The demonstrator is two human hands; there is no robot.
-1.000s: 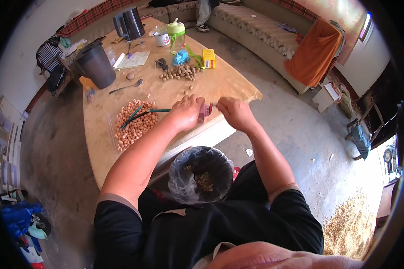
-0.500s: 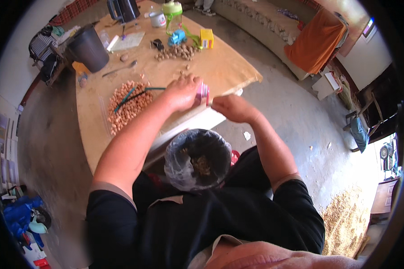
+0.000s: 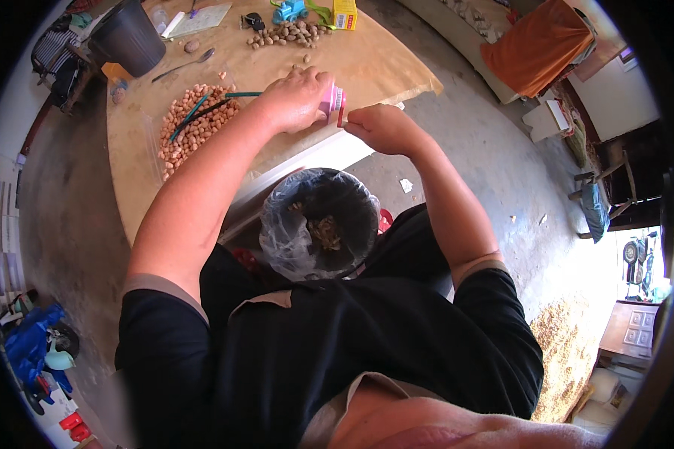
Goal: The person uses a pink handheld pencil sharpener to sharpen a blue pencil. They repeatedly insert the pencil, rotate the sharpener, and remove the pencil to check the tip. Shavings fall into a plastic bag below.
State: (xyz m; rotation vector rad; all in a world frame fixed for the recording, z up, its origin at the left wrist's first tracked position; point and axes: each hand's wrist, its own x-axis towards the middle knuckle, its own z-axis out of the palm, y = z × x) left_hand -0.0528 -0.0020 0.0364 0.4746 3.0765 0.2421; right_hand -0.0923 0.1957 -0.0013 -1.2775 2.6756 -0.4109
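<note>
Over the table's near edge, my left hand (image 3: 299, 101) is closed round a small pink-and-purple container (image 3: 335, 103) with a white label and a red rim. The container lies on its side, with its rim end facing right. Close against that end is my right hand (image 3: 388, 129), its fingers curled together. Whatever those fingers pinch, if anything, is hidden. Left of my left hand, peeled nut-like kernels (image 3: 187, 127) fill a clear shallow tray, with dark green sticks or tongs (image 3: 195, 116) lying across them.
Below my hands stands a bin (image 3: 318, 224) lined with clear plastic, scraps inside. The table (image 3: 382, 63) holds a dark bucket (image 3: 127, 37), a spoon (image 3: 183, 66), brown nuts (image 3: 288, 34) and a yellow box (image 3: 344, 13). Pale grain-like material (image 3: 569, 355) lies on the floor at right.
The view has tipped, so the table, bin and both hands sit higher in the picture. My left hand still holds the container, and my right hand remains at its rim end.
</note>
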